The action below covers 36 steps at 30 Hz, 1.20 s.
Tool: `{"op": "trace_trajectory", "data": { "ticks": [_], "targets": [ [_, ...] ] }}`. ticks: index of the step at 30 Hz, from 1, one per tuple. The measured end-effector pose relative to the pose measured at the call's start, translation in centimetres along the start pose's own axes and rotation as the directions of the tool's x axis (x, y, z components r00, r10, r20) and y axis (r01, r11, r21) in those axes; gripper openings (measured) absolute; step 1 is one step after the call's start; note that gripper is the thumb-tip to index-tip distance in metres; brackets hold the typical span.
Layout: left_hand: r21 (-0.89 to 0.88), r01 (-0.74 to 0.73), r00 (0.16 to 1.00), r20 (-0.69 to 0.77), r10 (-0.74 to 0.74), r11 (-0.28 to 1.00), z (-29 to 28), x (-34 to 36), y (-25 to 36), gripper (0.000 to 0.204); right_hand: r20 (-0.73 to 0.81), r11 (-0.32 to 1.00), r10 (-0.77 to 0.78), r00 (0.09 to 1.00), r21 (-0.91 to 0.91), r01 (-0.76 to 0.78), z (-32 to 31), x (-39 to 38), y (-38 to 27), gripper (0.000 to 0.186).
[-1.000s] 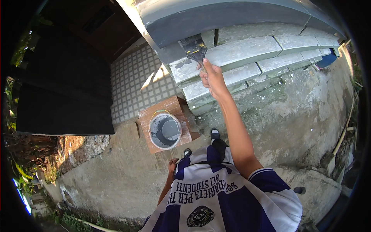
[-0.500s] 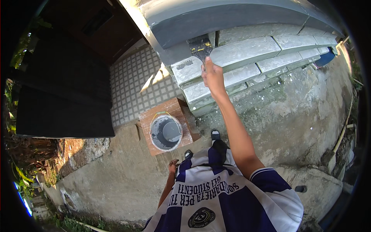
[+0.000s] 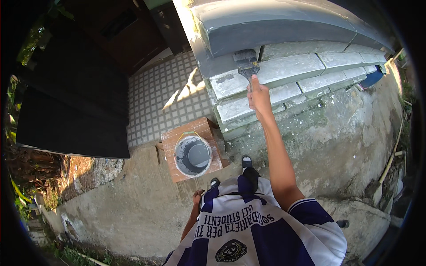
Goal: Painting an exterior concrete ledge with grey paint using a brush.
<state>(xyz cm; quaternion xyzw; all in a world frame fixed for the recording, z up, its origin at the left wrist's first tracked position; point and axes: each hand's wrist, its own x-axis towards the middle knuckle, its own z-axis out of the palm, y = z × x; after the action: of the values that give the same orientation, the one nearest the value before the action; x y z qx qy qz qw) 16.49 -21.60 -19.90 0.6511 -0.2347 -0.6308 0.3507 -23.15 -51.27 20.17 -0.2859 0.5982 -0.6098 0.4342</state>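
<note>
Right hand (image 3: 259,98) grips a brush (image 3: 247,65); I can't tell if left hand (image 3: 198,196) holds anything. Ledge (image 3: 284,34) looks coated grey; pale blocks (image 3: 290,66) below seem mostly undone.

1. Head cam: left fisheye of the pair, worn up top, faced steeply down and forward.
2. Closest to lens: white-and-dark-blue striped fabric shirt (image 3: 235,221), bottom edge. Bare right hand (image 3: 259,99) sat farther off, above center.
3. Wide coverage: grey-checked tile floor (image 3: 151,97) left, rough grey concrete ground (image 3: 328,150) right; edges bowed, rim black.
</note>
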Motion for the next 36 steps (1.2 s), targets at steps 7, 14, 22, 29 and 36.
{"op": "trace_trajectory", "data": {
  "ticks": [7, 14, 22, 29, 36],
  "targets": [
    [0.035, -0.090, 0.995, 0.039, 0.089, 0.995, -2.9, 0.6, -1.4, 0.011, 0.066, 0.989, 0.138, 0.988, 0.047, -0.141, -1.1, -2.1, -1.8, 0.045],
    [0.347, -0.172, 0.985, 0.071, 0.156, 0.922, -3.0, 0.1, 0.7, 0.010, -0.007, 0.995, -0.098, 0.995, -0.024, 0.098, 0.1, 1.0, -0.7, 0.050],
    [0.100, 0.005, 0.999, -0.042, -0.001, 0.995, -3.0, -0.5, 1.7, 0.012, -0.003, 0.885, -0.219, 0.976, -0.422, 0.197, -2.1, -1.0, -1.1, 0.045],
    [0.160, -0.052, 0.999, 0.015, 0.051, 0.986, -4.5, 0.7, 0.1, 0.015, -0.038, 0.752, -0.545, 0.837, -0.463, 0.469, 3.2, -1.3, -4.9, 0.045],
    [0.126, -0.041, 0.998, -0.044, 0.047, 0.991, -3.0, -0.3, 2.1, 0.014, -0.010, 0.840, -0.260, 0.966, -0.496, 0.221, 0.2, -1.3, -0.5, 0.046]
  ]
}}
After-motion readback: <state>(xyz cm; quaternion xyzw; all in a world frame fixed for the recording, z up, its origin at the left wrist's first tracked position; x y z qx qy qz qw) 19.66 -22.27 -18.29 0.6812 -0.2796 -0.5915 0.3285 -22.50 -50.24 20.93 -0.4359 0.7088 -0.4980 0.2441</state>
